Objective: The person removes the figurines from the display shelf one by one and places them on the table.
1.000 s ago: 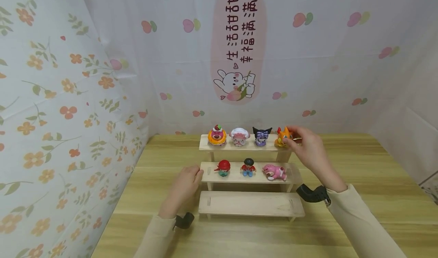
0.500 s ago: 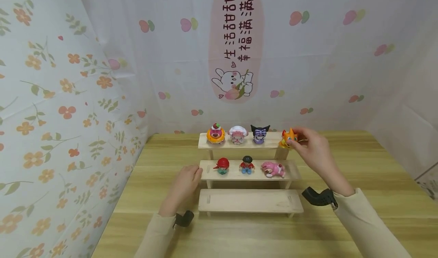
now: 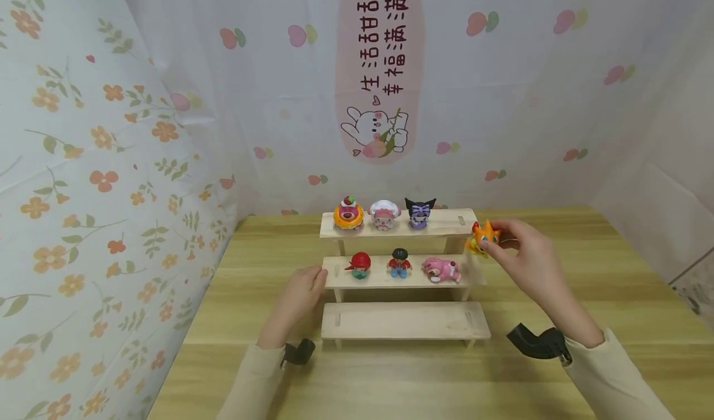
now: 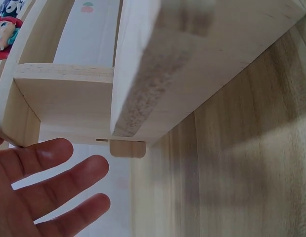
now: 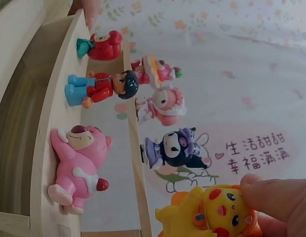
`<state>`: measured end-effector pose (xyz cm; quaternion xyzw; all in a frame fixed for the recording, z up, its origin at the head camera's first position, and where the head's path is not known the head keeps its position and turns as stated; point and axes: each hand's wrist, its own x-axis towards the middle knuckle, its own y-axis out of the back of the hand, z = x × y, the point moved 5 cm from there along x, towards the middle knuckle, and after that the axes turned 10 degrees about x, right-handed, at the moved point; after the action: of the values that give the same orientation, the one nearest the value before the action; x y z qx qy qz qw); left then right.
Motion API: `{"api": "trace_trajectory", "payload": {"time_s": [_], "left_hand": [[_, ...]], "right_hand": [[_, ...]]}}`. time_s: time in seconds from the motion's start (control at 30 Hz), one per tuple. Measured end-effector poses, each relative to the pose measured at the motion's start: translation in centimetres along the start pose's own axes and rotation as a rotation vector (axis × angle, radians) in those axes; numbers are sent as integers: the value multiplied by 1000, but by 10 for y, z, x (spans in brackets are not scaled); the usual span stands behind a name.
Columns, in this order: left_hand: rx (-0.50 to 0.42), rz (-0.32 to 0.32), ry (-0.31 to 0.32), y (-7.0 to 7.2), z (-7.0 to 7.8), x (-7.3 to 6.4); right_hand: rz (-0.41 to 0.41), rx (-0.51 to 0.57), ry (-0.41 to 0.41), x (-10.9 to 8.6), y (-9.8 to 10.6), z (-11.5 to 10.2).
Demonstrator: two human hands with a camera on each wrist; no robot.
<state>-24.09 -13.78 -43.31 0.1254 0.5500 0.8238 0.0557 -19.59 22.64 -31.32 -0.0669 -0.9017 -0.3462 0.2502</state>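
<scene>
My right hand pinches a toy figurine between thumb and fingers, off the right end of the wooden display stand's top shelf. In the right wrist view this figurine is yellow with red cheeks and an orange hood. My left hand touches the left end of the middle shelf. The left wrist view shows three of its fingers straight and spread, right by the underside of the shelf. Its thumb is mostly hidden there.
On the top shelf sit an orange-ringed bear, a white-capped figure and a black-eared figure. The middle shelf bears a red-haired figure, a boy figure and a pink bear. Below is a bare bottom shelf.
My right hand has lifted the yellow figurine away from the top shelf, moving right and down with it. The left hand stays at the stand's left end; the head view has shifted slightly.
</scene>
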Motion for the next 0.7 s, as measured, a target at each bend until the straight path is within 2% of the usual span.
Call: {"api": "trace_trajectory", "payload": {"time_s": [0.37,0.7], "left_hand": [[2,5,-15,1,1,1],[-20,7,-4,0,-1,1]], "right_hand": [[-6,-10,-18,-16,3,-2],[38,-26,52,-37,7,-11]]}}
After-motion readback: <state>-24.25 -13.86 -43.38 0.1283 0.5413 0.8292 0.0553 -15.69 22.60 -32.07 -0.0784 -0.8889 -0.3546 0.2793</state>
